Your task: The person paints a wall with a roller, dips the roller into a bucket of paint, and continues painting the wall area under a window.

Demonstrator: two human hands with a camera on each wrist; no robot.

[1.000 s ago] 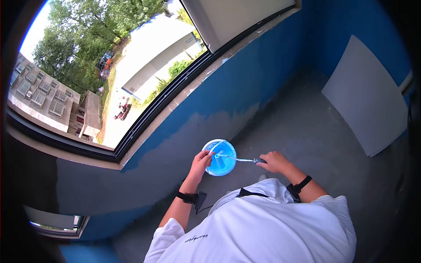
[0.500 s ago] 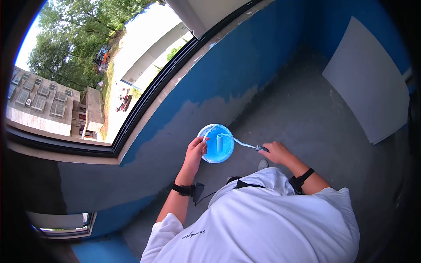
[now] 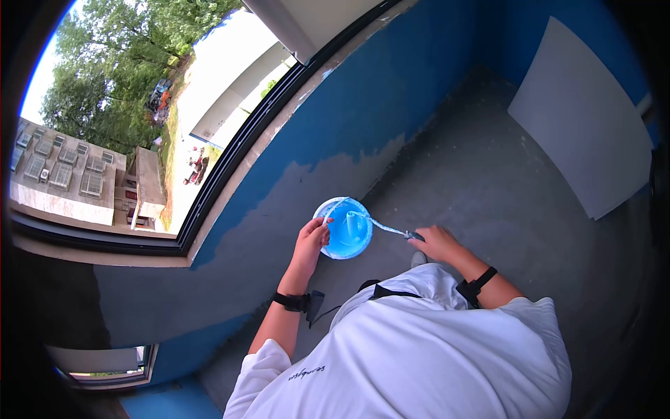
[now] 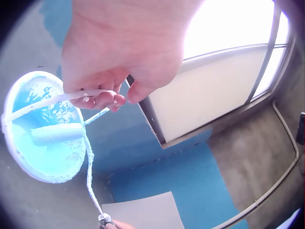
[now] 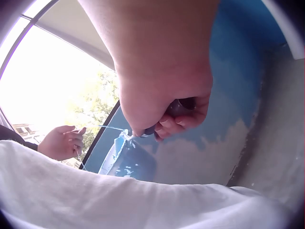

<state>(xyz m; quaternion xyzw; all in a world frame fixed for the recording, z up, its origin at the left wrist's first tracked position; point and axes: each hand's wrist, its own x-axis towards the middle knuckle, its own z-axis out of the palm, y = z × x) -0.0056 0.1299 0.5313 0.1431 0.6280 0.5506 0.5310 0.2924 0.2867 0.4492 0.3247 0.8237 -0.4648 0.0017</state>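
Observation:
My left hand (image 3: 309, 244) grips the white carrying handle (image 4: 47, 102) of a white paint bucket (image 4: 8, 131) that hangs tilted below it. Light blue paint (image 4: 57, 164) lies inside. With my right hand (image 3: 440, 244) I hold the dark grip (image 5: 180, 107) of a paint roller, my fingers curled round it. Its paint-crusted metal rod (image 4: 89, 176) runs over the bucket's rim. The blue-coated roller sleeve (image 4: 56, 134) sits inside the bucket, at the paint.
A low wall (image 3: 363, 126) with blue and bare grey patches runs under a window with a dark frame (image 3: 230, 164). A large pale sheet (image 3: 583, 115) leans at the right on the grey floor (image 3: 453, 160). Smaller window (image 3: 105, 359) at lower left.
Both hands and the bucket have shifted up and slightly left in the head view. The roller sleeve stood out upright half a second ago; now it lies lower, at the paint.

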